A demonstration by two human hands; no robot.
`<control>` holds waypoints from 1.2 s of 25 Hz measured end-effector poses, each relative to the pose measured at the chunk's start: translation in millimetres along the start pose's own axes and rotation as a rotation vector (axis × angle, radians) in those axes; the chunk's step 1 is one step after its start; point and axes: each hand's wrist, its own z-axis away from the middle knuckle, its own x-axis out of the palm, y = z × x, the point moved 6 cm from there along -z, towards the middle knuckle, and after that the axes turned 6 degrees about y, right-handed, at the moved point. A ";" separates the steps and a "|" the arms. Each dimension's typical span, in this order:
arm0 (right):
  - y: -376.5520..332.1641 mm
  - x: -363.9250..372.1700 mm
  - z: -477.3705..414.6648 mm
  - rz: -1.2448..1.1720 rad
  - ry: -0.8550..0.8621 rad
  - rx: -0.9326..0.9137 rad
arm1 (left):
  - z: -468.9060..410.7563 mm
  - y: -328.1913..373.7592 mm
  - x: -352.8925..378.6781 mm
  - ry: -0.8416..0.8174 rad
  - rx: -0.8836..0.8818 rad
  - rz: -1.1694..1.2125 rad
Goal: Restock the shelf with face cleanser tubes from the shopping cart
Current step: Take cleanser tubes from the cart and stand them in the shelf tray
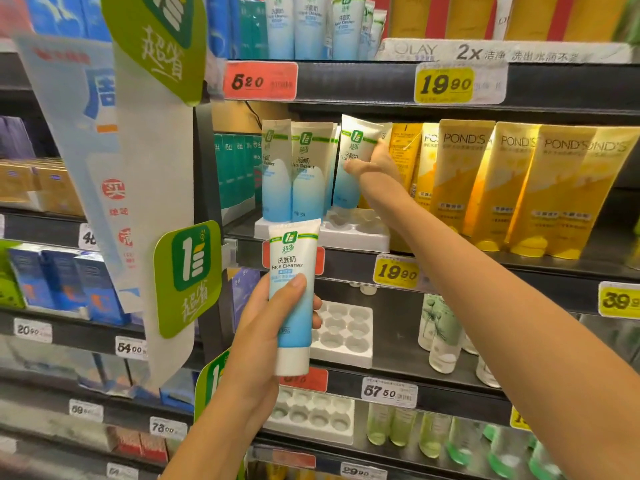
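Note:
My left hand [268,320] grips a white-and-blue face cleanser tube [293,271], cap down, in front of the middle shelf edge. My right hand [375,164] reaches up to the shelf and holds another cleanser tube [353,150], tilted, over a white plastic tray [360,233] with round slots. Two more cleanser tubes [294,174] stand upright in the left part of that tray. The shopping cart is out of view.
Yellow Pond's tubes [485,181] stand right of the tray. An empty white slotted tray [343,334] sits one shelf down, another slotted tray [311,414] below it. Green hanging signs [187,271] jut out at the left. More cleanser tubes [311,26] fill the top shelf.

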 end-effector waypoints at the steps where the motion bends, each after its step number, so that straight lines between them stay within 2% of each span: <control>1: 1.9 0.6 -1.0 -0.002 -0.005 0.015 | 0.3 0.2 0.1 -0.002 -0.003 0.002; 6: 11.3 -8.8 -3.7 0.043 0.107 -0.043 | 1.4 0.8 0.1 -0.011 -0.008 0.000; 10: 12.5 -0.8 -4.1 0.150 0.040 -0.122 | -1.7 1.5 0.9 0.003 0.006 -0.013; 15: 17.6 -0.7 -7.1 0.171 0.059 -0.102 | -3.8 1.6 3.0 0.013 0.022 -0.027; 20: 5.3 -5.6 5.2 0.219 -0.036 -0.026 | -3.4 5.6 7.1 0.020 0.047 -0.049; 23: -18.2 -30.6 47.3 0.175 0.006 -0.165 | -6.4 13.4 7.5 0.006 0.098 -0.059; 26: -34.7 -48.6 119.1 0.070 -0.109 -0.350 | -12.5 24.3 11.8 -0.014 0.171 -0.066; 30: -30.2 -49.4 165.5 -0.036 -0.301 -0.243 | -22.4 42.6 32.6 -0.097 0.264 -0.023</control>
